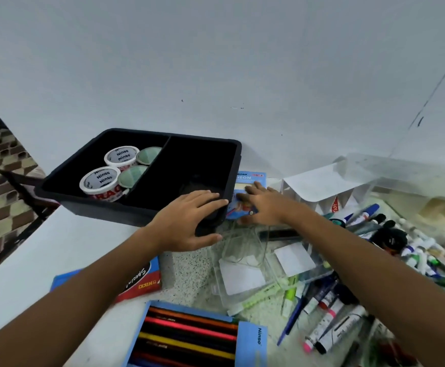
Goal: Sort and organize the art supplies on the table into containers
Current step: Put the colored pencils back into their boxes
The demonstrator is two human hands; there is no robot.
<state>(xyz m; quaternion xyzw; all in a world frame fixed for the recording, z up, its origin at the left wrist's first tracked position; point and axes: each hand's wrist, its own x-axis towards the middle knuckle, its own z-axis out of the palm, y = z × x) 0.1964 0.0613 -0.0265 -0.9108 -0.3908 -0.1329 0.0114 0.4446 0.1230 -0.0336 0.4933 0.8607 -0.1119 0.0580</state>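
**Both arms stretched out, hands down flat-ish**

Both bare forearms reach forward from the bottom corners and angle in toward each other. Left hand (189, 218) is palm down, fingers spread and curled a bit, thumb hooked underneath. Right hand (263, 205) sits just beside it, palm down, fingers extended forward and slightly splayed.

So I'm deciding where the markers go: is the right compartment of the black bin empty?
Apparently empty. The right compartment shows only dark floor, though it is too shadowed to be certain; the tape rolls sit left of the divider.
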